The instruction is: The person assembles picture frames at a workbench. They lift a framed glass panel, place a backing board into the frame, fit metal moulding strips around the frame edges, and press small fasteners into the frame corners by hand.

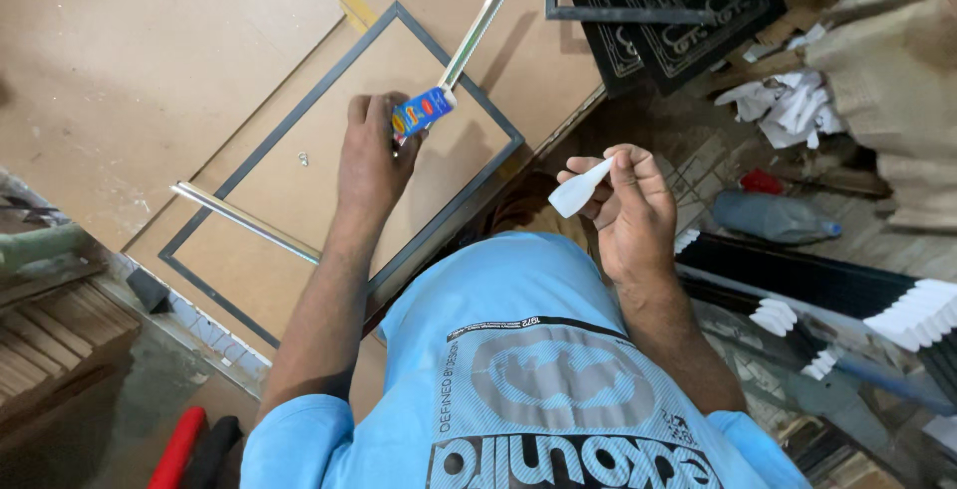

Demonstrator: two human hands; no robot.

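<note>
Bare board inside the dark frame looks open; metal strips cross its corners.

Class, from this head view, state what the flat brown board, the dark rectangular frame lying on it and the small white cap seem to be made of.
Flat brown board: probably matte fibreboard, with an even, grainless surface. Dark rectangular frame: thin grey moulding, wood or plastic, unclear. Small white cap, pinched in the right hand: smooth, slightly glossy plastic.

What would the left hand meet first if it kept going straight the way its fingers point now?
Probably the blue glue tube already at the left hand's fingertips, then the slim pale strip lying across the dark frame's far edge. Depth is unclear from above.
</note>
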